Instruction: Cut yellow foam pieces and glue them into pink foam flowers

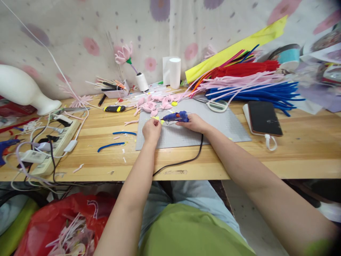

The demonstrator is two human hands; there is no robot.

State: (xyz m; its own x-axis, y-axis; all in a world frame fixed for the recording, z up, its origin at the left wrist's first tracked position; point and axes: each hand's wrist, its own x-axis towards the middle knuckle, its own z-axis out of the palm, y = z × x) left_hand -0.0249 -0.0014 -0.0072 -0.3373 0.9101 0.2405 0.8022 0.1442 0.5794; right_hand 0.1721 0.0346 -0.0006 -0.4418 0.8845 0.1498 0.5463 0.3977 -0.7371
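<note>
Over the grey mat, my right hand is closed around the handle of a blue hot glue gun, whose nozzle points left. A black cord hangs from the gun toward the table edge. My left hand pinches a small yellow piece right by the nozzle; the fingers cover much of it, and I cannot tell whether the nozzle touches it. Just beyond the hands lie pink pipe-cleaner petals and a small yellow round piece.
Scissors lie at the mat's back edge, near bundles of blue pipe cleaners. A phone rests at right. Left are a power strip, a utility knife and blue stems. A pink flower stands behind.
</note>
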